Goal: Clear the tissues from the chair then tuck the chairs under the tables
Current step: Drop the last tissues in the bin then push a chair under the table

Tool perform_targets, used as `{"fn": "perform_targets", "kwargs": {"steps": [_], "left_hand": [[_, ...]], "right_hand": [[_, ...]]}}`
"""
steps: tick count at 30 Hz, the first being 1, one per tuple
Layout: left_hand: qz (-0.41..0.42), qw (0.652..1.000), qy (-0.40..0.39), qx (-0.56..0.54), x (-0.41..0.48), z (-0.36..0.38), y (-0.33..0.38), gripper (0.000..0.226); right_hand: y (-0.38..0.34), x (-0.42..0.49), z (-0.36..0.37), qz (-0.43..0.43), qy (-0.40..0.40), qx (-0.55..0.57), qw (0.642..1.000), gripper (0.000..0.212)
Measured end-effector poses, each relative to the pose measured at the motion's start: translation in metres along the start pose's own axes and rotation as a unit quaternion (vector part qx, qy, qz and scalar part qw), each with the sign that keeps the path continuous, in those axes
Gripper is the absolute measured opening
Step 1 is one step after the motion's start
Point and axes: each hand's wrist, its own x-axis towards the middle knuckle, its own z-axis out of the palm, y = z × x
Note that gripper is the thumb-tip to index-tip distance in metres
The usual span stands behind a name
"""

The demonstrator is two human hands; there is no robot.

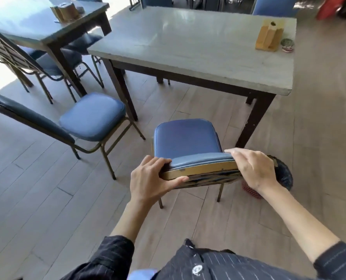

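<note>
A blue padded chair (186,138) with a gold metal frame stands in front of me, facing the grey-topped table (198,49). Its seat is bare, with no tissues on it. My left hand (152,178) grips the left end of the backrest top. My right hand (253,168) grips the right end. The chair's front edge lies short of the table's near edge, between the table's two front legs. A second blue chair (93,116) stands to the left, turned sideways by the table's left leg, its seat also bare.
A wooden holder (269,37) and a small round tin (287,45) sit on the table's right side. Another table (26,25) with chairs around it stands at the back left. My foot in a dark shoe (283,174) is right of the chair.
</note>
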Motion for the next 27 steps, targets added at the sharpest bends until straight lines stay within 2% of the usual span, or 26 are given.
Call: {"fn": "perform_targets", "kwargs": {"steps": [4,9,15,22,27], "left_hand": [[0.029,0.999,0.023,0.015,0.001,0.001,-0.009,0.079],[0.078,0.997,0.013,-0.025,0.002,-0.009,-0.042,0.077],[0.129,0.989,-0.026,-0.065,0.024,-0.033,-0.099,0.080],[0.168,0.981,-0.062,-0.080,0.050,-0.050,-0.140,0.076],[0.194,0.975,-0.079,-0.077,0.081,-0.053,-0.164,0.077]], "right_hand": [[-0.008,-0.003,0.004,0.043,-0.019,-0.014,0.999,0.072],[-0.042,-0.023,0.019,0.121,0.014,0.013,0.992,0.065],[-0.096,-0.035,0.041,0.139,0.016,-0.008,0.990,0.065],[-0.139,-0.041,0.070,0.189,0.074,0.021,0.979,0.065],[-0.167,-0.031,0.082,0.183,0.112,0.053,0.975,0.068]]}}
